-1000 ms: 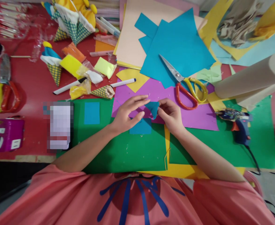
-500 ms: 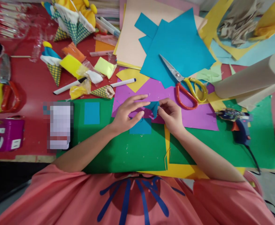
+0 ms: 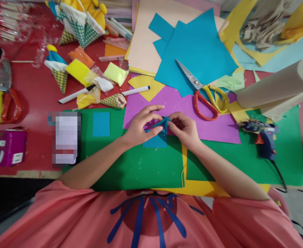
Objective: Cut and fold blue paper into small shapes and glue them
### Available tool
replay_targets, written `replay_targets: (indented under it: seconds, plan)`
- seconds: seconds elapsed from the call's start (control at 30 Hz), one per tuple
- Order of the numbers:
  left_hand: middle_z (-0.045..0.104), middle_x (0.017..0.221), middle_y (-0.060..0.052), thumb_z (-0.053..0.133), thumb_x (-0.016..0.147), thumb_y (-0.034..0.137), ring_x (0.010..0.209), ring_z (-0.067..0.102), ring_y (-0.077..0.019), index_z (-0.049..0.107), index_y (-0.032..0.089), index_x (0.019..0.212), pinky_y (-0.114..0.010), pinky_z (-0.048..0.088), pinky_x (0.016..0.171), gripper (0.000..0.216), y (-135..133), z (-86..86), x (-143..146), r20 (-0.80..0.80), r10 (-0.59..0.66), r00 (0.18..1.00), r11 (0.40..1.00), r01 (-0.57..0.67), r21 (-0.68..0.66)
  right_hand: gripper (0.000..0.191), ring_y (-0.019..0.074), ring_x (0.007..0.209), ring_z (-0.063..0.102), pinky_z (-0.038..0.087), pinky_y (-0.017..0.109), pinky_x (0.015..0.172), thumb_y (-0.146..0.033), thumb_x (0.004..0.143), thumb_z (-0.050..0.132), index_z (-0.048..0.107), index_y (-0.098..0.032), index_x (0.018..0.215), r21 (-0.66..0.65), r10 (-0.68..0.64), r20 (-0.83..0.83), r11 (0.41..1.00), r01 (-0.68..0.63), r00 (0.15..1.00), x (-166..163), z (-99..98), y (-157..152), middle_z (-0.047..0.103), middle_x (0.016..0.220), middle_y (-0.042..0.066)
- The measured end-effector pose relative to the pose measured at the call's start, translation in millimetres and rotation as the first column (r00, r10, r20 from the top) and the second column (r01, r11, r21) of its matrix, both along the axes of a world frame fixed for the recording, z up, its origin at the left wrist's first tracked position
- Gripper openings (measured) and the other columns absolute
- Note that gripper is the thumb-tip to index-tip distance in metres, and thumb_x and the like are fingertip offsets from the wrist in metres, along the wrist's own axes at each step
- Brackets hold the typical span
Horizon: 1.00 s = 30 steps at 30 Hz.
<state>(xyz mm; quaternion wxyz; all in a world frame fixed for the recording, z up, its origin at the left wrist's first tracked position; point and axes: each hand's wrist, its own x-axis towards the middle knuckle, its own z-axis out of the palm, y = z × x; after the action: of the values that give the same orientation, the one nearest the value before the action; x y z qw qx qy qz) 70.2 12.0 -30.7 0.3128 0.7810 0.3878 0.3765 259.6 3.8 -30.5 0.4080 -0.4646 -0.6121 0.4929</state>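
Observation:
Between my two hands is a small folded piece of blue paper (image 3: 164, 124), its folds standing up in points. My left hand (image 3: 138, 127) has thumb and fingers closed on its left side. The thumb and forefinger of my right hand (image 3: 185, 129) pinch its right edge. Just below lies a flat blue paper square (image 3: 155, 141), partly covered by the left thumb and the folded piece. A second blue square (image 3: 101, 124) rests on the green sheet (image 3: 131, 168) to the left.
Open scissors (image 3: 198, 84) lie on blue and purple paper ahead. A glue gun (image 3: 266, 141) is at right, near a white paper roll (image 3: 275, 82). A blurred-out phone (image 3: 66, 139) is at left. Clay packets (image 3: 79, 72), markers and small cones (image 3: 58, 74) stand farther back.
The folded blue paper has come lower and slightly left, and its folds have turned. My right hand has moved left toward my left hand, whose fingers now meet the paper.

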Motion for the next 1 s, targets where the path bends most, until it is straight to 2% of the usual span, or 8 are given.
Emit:
replay_targets:
  seconds: [0.17,0.37,0.47,0.53,0.63,0.73,0.83,1.0]
  plan:
    - [0.059,0.126,-0.01,0.061,0.084,0.029,0.119,0.056,-0.0214,0.06,0.02,0.094,-0.04,0.049,0.099,0.014,-0.4,0.4,-0.4,-0.014,-0.006,1.0,1.0,0.007,0.016,0.006,0.0078,0.057,0.053,0.042,0.022,0.054,-0.022,0.082,0.06,0.059,-0.017,0.079,0.07,0.003,0.088,0.998,-0.009,0.996,-1.0,-0.9,-0.9,0.061,0.069,-0.001]
    - [0.06,0.123,-0.01,0.067,0.079,0.033,0.115,0.058,-0.0216,0.057,0.02,0.087,-0.039,0.05,0.097,0.019,-1.4,-1.6,0.6,-0.055,0.007,0.998,0.999,-0.005,0.043,0.004,0.0092,0.06,0.053,0.042,0.023,0.056,-0.018,0.083,0.059,0.059,-0.018,0.08,0.229,0.036,0.199,0.97,-0.082,0.979,-1.0,-5.1,-2.4,0.061,0.071,0.0]
    - [0.061,0.121,-0.009,0.064,0.079,0.024,0.114,0.058,-0.0205,0.056,0.019,0.084,-0.038,0.05,0.097,0.01,-2.3,-2.3,1.5,-0.049,0.014,0.999,0.999,-0.011,0.047,0.006,0.0111,0.064,0.054,0.044,0.024,0.059,-0.02,0.084,0.06,0.056,-0.019,0.079,0.313,0.066,0.23,0.94,-0.138,0.971,-1.3,-7.5,-2.9,0.06,0.073,0.001]
    - [0.06,0.121,-0.009,0.061,0.079,0.018,0.115,0.058,-0.0199,0.057,0.019,0.084,-0.037,0.049,0.097,0.006,-2.3,-2.1,1.6,-0.034,0.015,0.999,0.999,-0.014,0.048,0.007,0.0133,0.069,0.056,0.047,0.027,0.063,-0.023,0.083,0.062,0.056,-0.02,0.082,0.347,0.039,0.236,0.93,-0.122,0.971,-1.5,-7.9,-2.9,0.06,0.077,0.002]
    - [0.06,0.119,-0.008,0.059,0.08,0.016,0.114,0.058,-0.0195,0.057,0.02,0.083,-0.038,0.049,0.098,0.005,-1.6,-1.0,0.8,0.0,0.005,1.0,0.998,-0.005,0.066,0.027,0.02,0.094,0.06,0.051,0.036,0.079,-0.026,0.081,0.065,0.055,-0.021,0.105,0.349,0.022,0.212,0.932,-0.097,0.977,-0.6,-6.0,-2.4,0.063,0.102,0.008]
    - [0.057,0.122,-0.006,0.057,0.081,0.016,0.116,0.056,-0.0195,0.058,0.021,0.083,-0.039,0.049,0.099,0.005,-1.1,0.2,-0.2,0.024,0.0,1.0,0.997,-0.001,0.081,0.044,0.0245,0.12,0.053,0.045,0.044,0.098,-0.029,0.082,0.064,0.049,-0.023,0.124,0.321,0.137,0.157,0.929,-0.182,0.978,1.9,-2.6,-0.7,0.057,0.127,0.012]
    - [0.056,0.116,-0.004,0.058,0.08,0.018,0.11,0.057,-0.0183,0.059,0.022,0.082,-0.037,0.051,0.095,0.005,-1.3,1.3,-0.8,0.03,0.028,0.999,0.996,-0.03,0.086,0.041,0.0251,0.125,0.051,0.04,0.046,0.104,-0.032,0.085,0.062,0.053,-0.023,0.123,0.313,0.222,0.134,0.915,-0.254,0.966,4.4,0.2,1.3,0.056,0.13,0.012]
    - [0.055,0.09,-0.001,0.06,0.078,0.018,0.086,0.058,-0.0134,0.06,0.023,0.079,-0.03,0.053,0.079,0.005,-1.3,2.5,-0.7,0.023,0.035,0.999,0.997,-0.037,0.065,0.031,0.0232,0.117,0.056,0.044,0.044,0.1,-0.032,0.086,0.06,0.059,-0.02,0.114,0.272,0.281,0.118,0.913,-0.303,0.952,4.9,2.0,2.1,0.061,0.123,0.013]
